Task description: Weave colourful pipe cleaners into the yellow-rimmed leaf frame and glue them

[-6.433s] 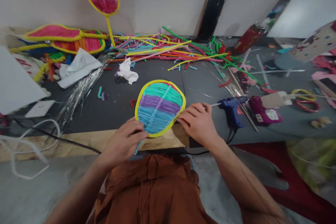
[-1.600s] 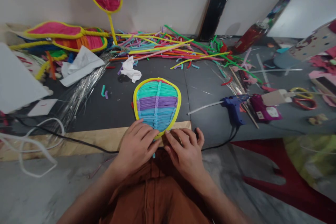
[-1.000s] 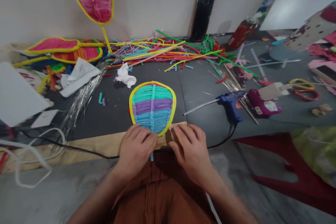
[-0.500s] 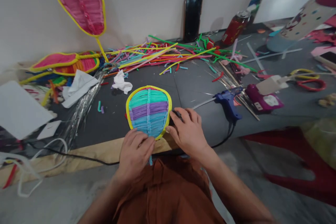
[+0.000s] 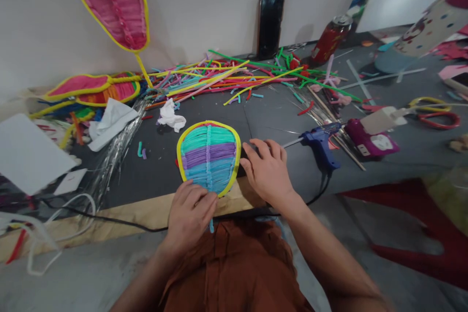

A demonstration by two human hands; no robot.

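A rounded pipe-cleaner leaf [image 5: 197, 153] lies flat at the table's front edge, with a yellow rim, green, purple and blue bands and a pale blue midrib. My left hand [image 5: 192, 204] is closed over its lower end, fingers curled on the rim and stem; a bit of blue stem pokes out below the fingers. Just off the right rim, my right hand [image 5: 266, 168] hovers with its fingers apart and nothing visible in them. To the right of that hand rests a blue glue gun [image 5: 320, 144] with a glue stick in its back.
Loose pipe cleaners [image 5: 219, 78] are heaped along the wall. A phone [image 5: 270, 24] leans there, near a red can [image 5: 332, 39]. Scissors [image 5: 435, 112] and a purple adapter [image 5: 369, 139] lie right. Crumpled tissue [image 5: 171, 116] and a pink pipe-cleaner leaf [image 5: 113, 5] are at left.
My right hand has lifted off the leaf's right rim and shifted slightly right, its fingers spreading. My left hand keeps its place on the lower end.
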